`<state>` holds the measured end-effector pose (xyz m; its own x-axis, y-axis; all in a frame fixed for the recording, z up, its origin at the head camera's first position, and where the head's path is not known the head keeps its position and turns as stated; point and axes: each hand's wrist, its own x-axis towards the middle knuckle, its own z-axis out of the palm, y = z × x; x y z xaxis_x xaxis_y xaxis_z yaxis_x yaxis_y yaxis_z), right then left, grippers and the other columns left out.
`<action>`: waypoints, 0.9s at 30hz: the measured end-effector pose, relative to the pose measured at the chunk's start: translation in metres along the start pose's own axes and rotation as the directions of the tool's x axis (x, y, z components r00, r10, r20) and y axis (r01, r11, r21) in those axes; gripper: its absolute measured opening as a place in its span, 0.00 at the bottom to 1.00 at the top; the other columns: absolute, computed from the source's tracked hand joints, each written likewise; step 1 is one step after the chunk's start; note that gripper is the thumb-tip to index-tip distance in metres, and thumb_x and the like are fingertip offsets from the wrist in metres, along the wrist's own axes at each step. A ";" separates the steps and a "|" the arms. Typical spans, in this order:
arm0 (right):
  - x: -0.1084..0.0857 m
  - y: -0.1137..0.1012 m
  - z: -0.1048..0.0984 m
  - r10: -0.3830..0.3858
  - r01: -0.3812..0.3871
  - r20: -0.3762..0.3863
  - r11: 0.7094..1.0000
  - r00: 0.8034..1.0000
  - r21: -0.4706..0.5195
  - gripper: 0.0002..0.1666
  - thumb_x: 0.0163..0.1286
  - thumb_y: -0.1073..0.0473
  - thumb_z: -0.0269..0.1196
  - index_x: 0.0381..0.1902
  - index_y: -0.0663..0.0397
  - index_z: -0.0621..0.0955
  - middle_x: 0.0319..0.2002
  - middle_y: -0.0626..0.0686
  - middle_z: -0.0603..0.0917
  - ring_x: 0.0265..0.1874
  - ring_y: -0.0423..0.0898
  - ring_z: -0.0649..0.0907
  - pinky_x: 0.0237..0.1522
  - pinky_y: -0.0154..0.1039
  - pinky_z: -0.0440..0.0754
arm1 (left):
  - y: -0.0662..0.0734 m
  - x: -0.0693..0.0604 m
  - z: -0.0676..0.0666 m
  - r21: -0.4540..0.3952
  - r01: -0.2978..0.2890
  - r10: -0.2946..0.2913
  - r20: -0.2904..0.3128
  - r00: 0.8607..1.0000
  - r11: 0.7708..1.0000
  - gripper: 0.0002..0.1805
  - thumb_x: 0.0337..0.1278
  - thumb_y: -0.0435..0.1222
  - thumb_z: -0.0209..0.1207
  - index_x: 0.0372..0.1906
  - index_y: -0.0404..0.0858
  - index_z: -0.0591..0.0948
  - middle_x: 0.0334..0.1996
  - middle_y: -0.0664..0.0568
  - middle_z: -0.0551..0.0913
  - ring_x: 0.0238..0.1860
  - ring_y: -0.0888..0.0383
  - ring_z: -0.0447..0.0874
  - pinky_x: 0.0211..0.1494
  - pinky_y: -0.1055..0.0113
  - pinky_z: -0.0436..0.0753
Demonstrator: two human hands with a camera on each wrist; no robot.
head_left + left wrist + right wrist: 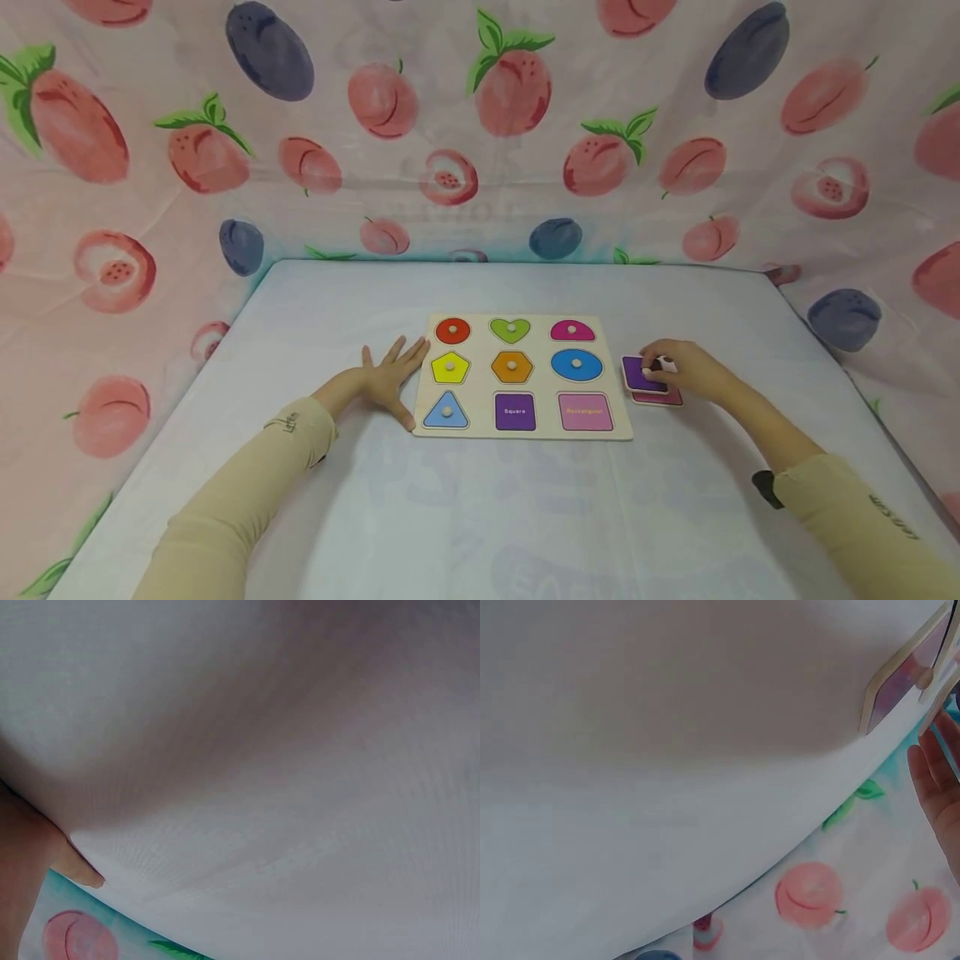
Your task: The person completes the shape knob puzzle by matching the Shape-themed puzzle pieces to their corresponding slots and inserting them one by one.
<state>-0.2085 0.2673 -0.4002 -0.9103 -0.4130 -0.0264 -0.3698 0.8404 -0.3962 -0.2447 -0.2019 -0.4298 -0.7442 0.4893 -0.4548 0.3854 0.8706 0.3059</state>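
Note:
A wooden knob puzzle board [480, 429] lies flat on the white table. My left hand [387, 382] rests at its left edge with fingers spread, thumb and fingertips touching the board. Beyond the board's right side, my right hand [686, 367] pinches the knob of a purple square puzzle piece [634, 377]. That piece is over a pink rectangular piece [667, 400], covering part of it; the right wrist view shows the pink piece [907, 686] with its own knob. On the board, the purple slot marked Square [515, 421] and the pink slot marked Rectangular [585, 422] have no pieces in them.
Other slots hold knobbed pieces, among them a red circle [452, 325], a green heart [510, 337], a blue oval [588, 372] and a light blue triangle [447, 423]. Fruit-patterned cloth [525, 167] hangs behind and beside the table [450, 517].

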 end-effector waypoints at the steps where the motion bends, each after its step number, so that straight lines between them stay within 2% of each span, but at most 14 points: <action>1: 0.000 -0.003 0.001 -0.004 0.004 0.002 1.000 1.000 0.003 0.02 0.62 0.64 0.63 0.32 0.57 0.79 0.48 0.67 0.81 0.49 0.63 0.79 0.53 0.59 0.76 | 0.000 0.000 0.000 0.001 0.001 -0.001 -0.001 1.000 1.000 0.76 0.27 0.57 0.74 0.74 0.44 0.30 0.75 0.49 0.24 0.73 0.42 0.15 0.58 0.25 0.21; 11: 0.007 -0.020 0.010 -0.029 0.029 0.005 0.999 1.000 0.036 0.02 0.62 0.64 0.64 0.32 0.56 0.79 0.47 0.65 0.82 0.49 0.62 0.79 0.53 0.58 0.76 | -0.002 0.004 0.000 -0.003 0.002 -0.002 -0.003 1.000 1.000 0.76 0.28 0.57 0.73 0.74 0.44 0.30 0.75 0.49 0.24 0.73 0.42 0.15 0.58 0.26 0.20; 18: 0.011 -0.033 0.016 -0.056 0.055 0.005 0.996 0.998 0.067 0.04 0.62 0.63 0.64 0.34 0.55 0.79 0.48 0.64 0.82 0.51 0.62 0.78 0.55 0.59 0.75 | -0.002 -0.003 -0.002 -0.056 -0.030 0.030 -0.005 1.000 0.998 0.80 0.19 0.64 0.72 0.74 0.47 0.30 0.75 0.50 0.25 0.73 0.43 0.14 0.56 0.27 0.15; 27: 0.019 -0.052 0.024 -0.193 0.193 -0.001 0.980 0.981 0.039 0.04 0.60 0.66 0.65 0.32 0.57 0.78 0.42 0.60 0.83 0.46 0.57 0.80 0.54 0.57 0.76 | -0.004 0.002 0.001 -0.014 -0.009 0.009 -0.002 1.000 1.000 0.76 0.28 0.57 0.73 0.74 0.44 0.30 0.75 0.49 0.24 0.73 0.42 0.15 0.59 0.27 0.19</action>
<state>-0.2022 0.2073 -0.4021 -0.8219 -0.5672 0.0520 -0.5313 0.7305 -0.4291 -0.2474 -0.2043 -0.4325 -0.7417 0.4973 -0.4501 0.3848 0.8651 0.3218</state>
